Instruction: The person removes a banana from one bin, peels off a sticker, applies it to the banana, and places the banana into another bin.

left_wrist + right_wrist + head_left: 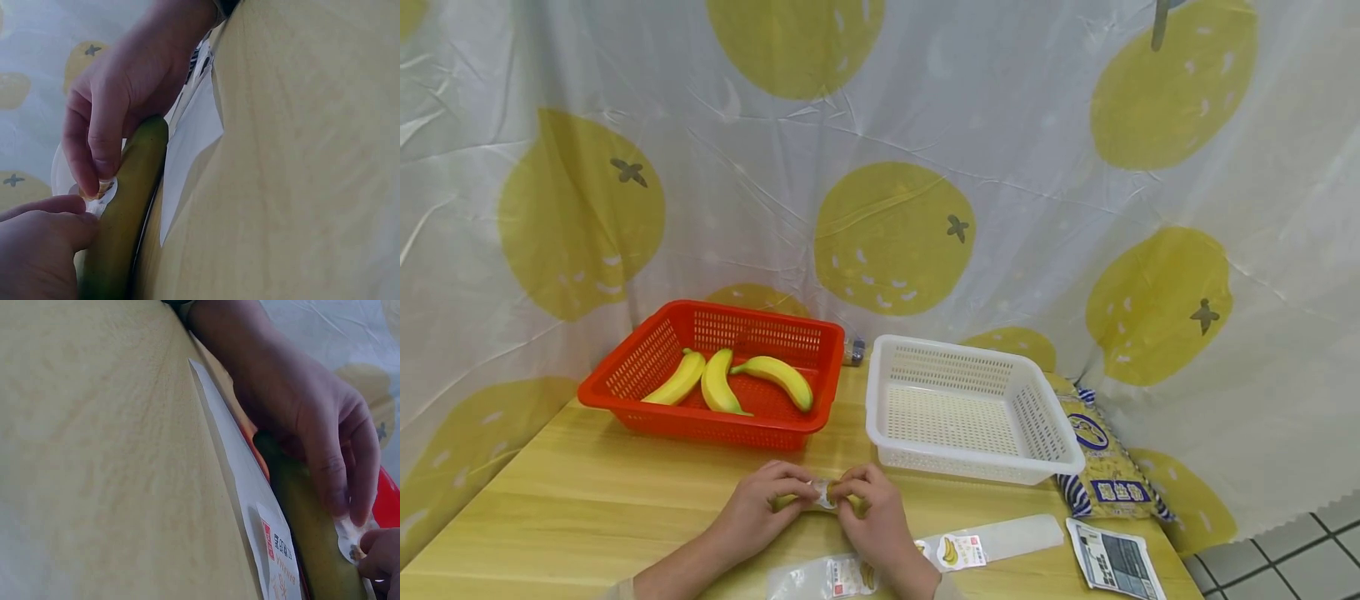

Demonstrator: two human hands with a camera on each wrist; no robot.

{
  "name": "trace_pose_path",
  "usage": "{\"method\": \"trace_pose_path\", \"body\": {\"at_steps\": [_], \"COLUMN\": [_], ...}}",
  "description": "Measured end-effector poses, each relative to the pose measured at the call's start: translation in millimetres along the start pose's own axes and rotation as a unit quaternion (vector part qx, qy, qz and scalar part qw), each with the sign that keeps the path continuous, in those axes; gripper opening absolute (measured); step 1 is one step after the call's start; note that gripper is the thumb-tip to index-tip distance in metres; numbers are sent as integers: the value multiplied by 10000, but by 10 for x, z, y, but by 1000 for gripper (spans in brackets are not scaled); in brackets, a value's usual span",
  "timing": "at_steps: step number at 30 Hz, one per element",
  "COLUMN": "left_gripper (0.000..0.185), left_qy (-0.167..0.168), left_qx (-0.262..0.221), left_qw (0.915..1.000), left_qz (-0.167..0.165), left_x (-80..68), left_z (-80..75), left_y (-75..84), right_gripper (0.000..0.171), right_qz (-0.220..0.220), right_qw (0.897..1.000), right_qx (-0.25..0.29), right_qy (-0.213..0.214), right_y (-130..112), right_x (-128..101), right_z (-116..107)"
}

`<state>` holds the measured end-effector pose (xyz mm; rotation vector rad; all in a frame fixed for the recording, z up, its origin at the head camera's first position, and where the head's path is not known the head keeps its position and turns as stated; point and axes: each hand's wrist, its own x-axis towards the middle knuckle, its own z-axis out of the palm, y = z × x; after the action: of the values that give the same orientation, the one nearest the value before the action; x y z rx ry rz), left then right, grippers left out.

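On the wooden tabletop point(587, 508), near its front edge, both hands meet over a single greenish-yellow banana point(122, 219) lying flat on the wood. Left hand point(760, 508): grip closed to a pinch, fingers curled over one end of the banana, thumb and fingertips at a small round white sticker point(824, 493) on the fruit's upper side. Right hand point(868, 512): grip likewise nearly closed, fingers curled round the banana from the other side, fingertips pressing the edge of the same sticker. The left wrist view confirms a fingertip on the sticker and the banana resting against the tabletop; the right wrist view shows the same contact from the opposite side.

Just in front of the hands, touching or nearly touching the banana, lies a clear plastic sleeve point(1000, 542) with a printed banana label point(961, 552); a second clear sleeve point(823, 577) lies at the front edge below the right wrist.

Behind the hands, well apart from them, stands a red basket point(640, 367) holding three yellow bananas point(722, 382). Beside it to the right stands a white basket point(1060, 433). A blue-and-yellow printed bag point(1101, 467) lies against the white basket's right side, and a printed card point(1112, 560) lies near the tabletop's right front corner. A white curtain with yellow fruit print point(895, 237) hangs behind everything.
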<state>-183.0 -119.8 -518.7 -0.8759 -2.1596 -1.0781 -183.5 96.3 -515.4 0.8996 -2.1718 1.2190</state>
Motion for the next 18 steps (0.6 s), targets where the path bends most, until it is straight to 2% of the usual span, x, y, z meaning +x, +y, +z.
{"method": "trace_pose_path", "body": {"at_steps": [7, 18], "left_gripper": [39, 41], "left_qy": [5, -4], "left_qx": [114, 172], "left_qw": [9999, 9997], "left_qz": [4, -156], "left_x": [14, 3], "left_z": [-8, -27], "left_y": [-12, 10], "right_gripper": [25, 24], "right_qz": [-262, -176], "right_qw": [9996, 9997], "right_qx": [-132, -112], "right_qy": [24, -86], "right_y": [13, 19], "right_x": [10, -7], "right_z": [7, 6]}}
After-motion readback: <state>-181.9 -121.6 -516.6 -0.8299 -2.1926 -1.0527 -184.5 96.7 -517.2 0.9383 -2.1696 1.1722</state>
